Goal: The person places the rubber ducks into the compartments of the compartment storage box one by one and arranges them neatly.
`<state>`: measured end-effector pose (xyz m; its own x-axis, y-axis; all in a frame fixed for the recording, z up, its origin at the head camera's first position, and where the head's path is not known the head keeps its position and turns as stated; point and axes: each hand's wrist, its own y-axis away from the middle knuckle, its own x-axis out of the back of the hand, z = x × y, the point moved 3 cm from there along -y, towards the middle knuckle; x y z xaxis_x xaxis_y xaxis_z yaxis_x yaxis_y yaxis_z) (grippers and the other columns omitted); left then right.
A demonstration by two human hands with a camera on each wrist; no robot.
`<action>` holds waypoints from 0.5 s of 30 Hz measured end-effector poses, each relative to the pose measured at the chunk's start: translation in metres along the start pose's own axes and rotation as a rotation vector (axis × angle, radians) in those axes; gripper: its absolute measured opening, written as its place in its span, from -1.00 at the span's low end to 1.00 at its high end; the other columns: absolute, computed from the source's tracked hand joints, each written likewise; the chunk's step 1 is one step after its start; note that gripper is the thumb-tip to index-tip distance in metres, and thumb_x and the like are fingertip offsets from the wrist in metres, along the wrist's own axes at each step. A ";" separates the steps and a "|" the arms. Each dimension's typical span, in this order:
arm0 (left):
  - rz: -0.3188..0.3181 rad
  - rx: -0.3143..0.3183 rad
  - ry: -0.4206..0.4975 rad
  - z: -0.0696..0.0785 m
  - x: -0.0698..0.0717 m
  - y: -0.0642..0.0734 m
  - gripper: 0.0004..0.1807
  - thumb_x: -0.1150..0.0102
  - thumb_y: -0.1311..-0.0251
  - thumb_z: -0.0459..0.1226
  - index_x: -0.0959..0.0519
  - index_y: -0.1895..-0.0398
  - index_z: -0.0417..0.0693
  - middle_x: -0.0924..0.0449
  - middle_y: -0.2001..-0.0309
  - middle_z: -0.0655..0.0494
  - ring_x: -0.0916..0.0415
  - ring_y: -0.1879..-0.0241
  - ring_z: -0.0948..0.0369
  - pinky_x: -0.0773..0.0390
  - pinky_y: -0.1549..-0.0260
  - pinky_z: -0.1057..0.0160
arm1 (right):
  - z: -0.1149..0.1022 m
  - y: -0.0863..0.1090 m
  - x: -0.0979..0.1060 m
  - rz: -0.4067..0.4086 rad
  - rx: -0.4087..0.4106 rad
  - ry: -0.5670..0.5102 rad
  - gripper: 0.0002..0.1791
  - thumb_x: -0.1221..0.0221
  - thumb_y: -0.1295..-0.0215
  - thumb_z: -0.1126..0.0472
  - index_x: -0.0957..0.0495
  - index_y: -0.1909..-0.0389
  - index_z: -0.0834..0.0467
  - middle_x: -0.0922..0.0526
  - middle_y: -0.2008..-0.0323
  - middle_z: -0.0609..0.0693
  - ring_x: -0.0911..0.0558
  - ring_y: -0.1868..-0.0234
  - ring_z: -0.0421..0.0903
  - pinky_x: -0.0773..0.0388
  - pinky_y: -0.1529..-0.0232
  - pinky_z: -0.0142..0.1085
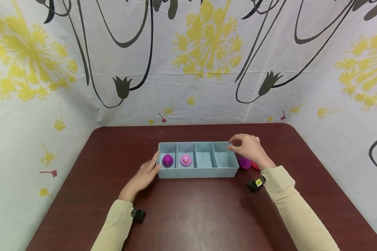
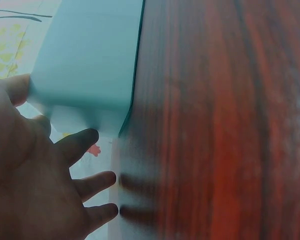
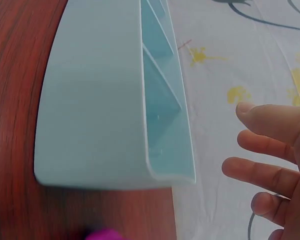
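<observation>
A light blue box with several compartments in a row stands on the table. In its leftmost compartment sits a small purple toy; the compartment beside it holds a small pink toy with a little face. My left hand touches the box's left end, its fingers spread in the left wrist view. Above the far right corner of the box hovers my right hand, thumb and forefinger apart with nothing between them. In the right wrist view, this hand is beside the rim, its fingers loosely bent.
Another purple object and a red object lie on the table just right of the box, partly hidden by my right hand and the box. The dark red-brown table meets a white flower-patterned cloth behind it.
</observation>
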<state>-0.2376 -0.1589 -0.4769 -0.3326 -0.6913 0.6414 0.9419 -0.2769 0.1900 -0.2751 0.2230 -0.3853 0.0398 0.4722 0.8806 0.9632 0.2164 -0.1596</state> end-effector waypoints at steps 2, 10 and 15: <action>0.000 0.001 0.002 0.000 0.000 0.000 -0.33 0.30 -0.46 0.07 0.31 -0.50 0.50 0.12 -0.53 0.06 0.26 -0.48 -0.16 0.05 -0.23 -0.46 | 0.005 0.003 0.003 -0.003 -0.011 -0.002 -0.73 -0.31 -0.16 0.05 -0.67 0.18 0.11 -0.69 0.15 0.07 -0.59 0.08 0.06 -0.15 0.08 0.03; -0.001 -0.002 -0.001 0.000 0.000 0.001 -0.34 0.32 -0.47 0.07 0.32 -0.50 0.49 0.13 -0.54 0.06 0.26 -0.48 -0.16 0.05 -0.24 -0.45 | 0.025 0.012 0.011 -0.021 -0.060 -0.003 -0.73 -0.30 -0.17 0.04 -0.66 0.18 0.10 -0.66 0.08 0.14 -0.55 -0.01 0.15 -0.13 -0.01 0.13; 0.004 -0.001 0.001 0.000 -0.001 0.001 -0.34 0.32 -0.47 0.06 0.31 -0.50 0.49 0.12 -0.53 0.07 0.26 -0.48 -0.15 0.04 -0.24 -0.44 | 0.036 0.017 0.014 -0.033 -0.070 0.002 -0.72 -0.29 -0.18 0.06 -0.65 0.15 0.11 -0.64 0.05 0.16 -0.54 -0.03 0.19 -0.12 -0.02 0.17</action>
<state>-0.2367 -0.1585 -0.4770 -0.3288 -0.6934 0.6412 0.9432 -0.2747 0.1866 -0.2679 0.2643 -0.3921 0.0083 0.4645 0.8856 0.9802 0.1716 -0.0992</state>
